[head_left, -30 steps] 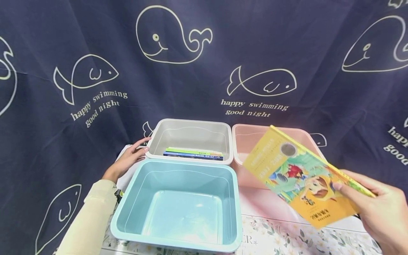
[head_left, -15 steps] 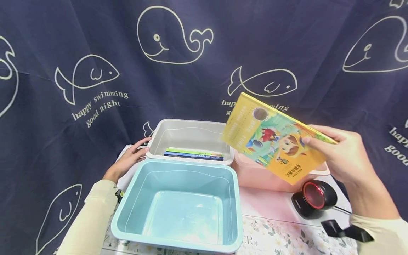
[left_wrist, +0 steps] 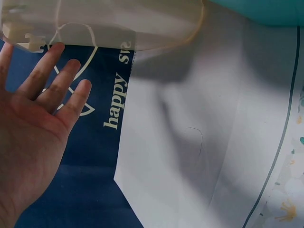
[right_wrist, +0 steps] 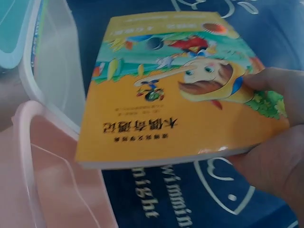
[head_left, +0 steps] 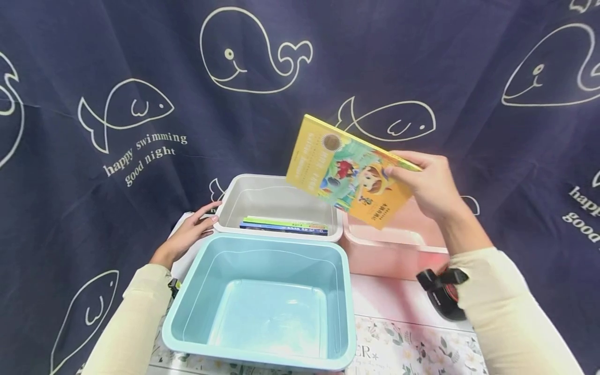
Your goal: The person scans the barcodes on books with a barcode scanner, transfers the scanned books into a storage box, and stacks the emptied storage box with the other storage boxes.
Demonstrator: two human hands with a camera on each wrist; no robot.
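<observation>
My right hand [head_left: 428,182] pinches a yellow-orange picture-cover book [head_left: 349,172] by one end, thumb on the front cover. The book is tilted and held in the air over the right part of the grey bin [head_left: 225,208] and the near-left of the pink bin [head_left: 384,260]. In the right wrist view the book [right_wrist: 180,95] shows a long-nosed cartoon figure. With fingers extended, my left hand [head_left: 187,237] touches the grey bin's left rim. Several thin books [head_left: 283,226], green and blue, lie inside that bin along its near wall.
In front stands a light blue bin [head_left: 267,354], close against the grey one. A black device [head_left: 442,302] sits on the white, flower-printed table [head_left: 398,344] at right, partly behind my right sleeve. A dark blue curtain [head_left: 281,125] hangs behind the bins.
The book in my right hand has moved left and up, from in front of the pink bin toward the grey bin. My left hand has stayed at the grey rim.
</observation>
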